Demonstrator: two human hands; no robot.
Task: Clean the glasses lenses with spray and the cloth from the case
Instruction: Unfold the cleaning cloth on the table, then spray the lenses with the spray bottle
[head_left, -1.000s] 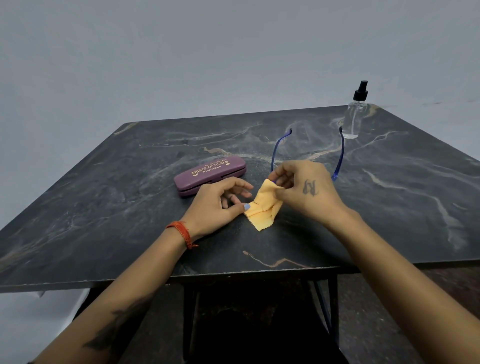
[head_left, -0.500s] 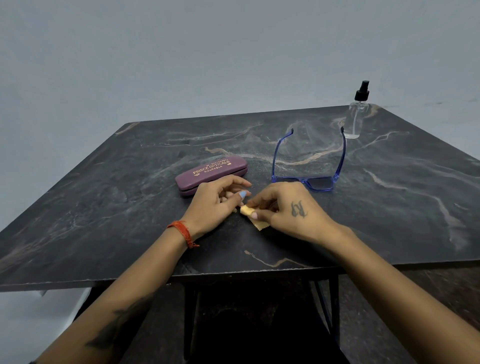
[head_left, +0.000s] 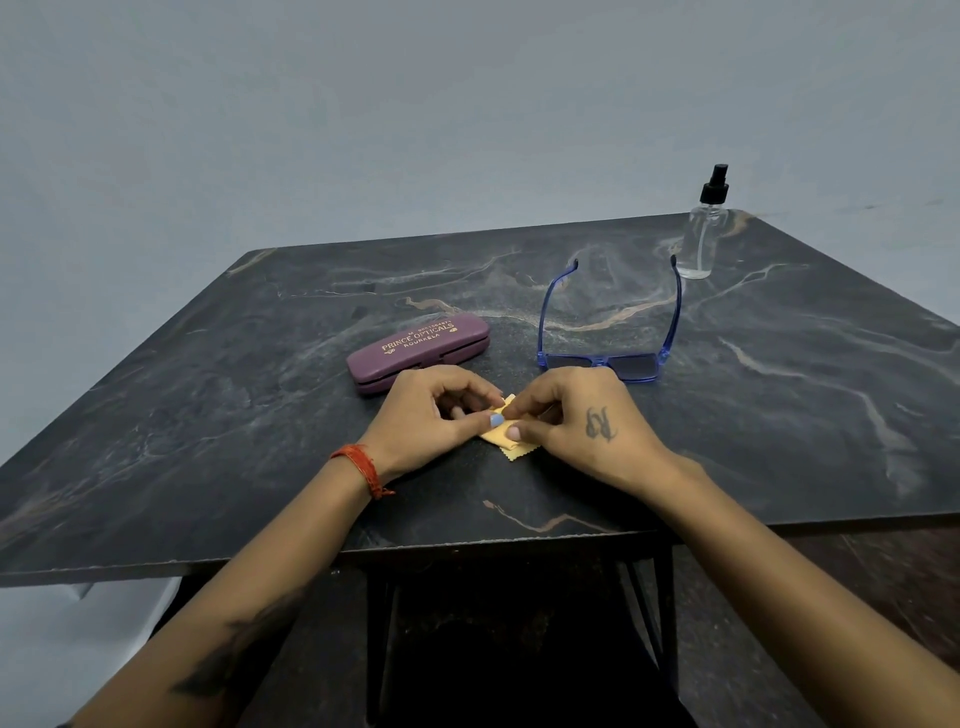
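Both hands (head_left: 511, 421) (fingers curled) on cloth (head_left: 506, 446)

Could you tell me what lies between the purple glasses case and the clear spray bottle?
In the head view, the blue-framed glasses lie between the purple case and the bottle.

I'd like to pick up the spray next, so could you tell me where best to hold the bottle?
Wrap a hand around the clear body of the spray bottle from its near side, below the black pump. It stands upright at the far right corner, with nothing crowding it.

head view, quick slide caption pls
Both hands pinch a yellow cloth before blue glasses, closed case, spray bottle.
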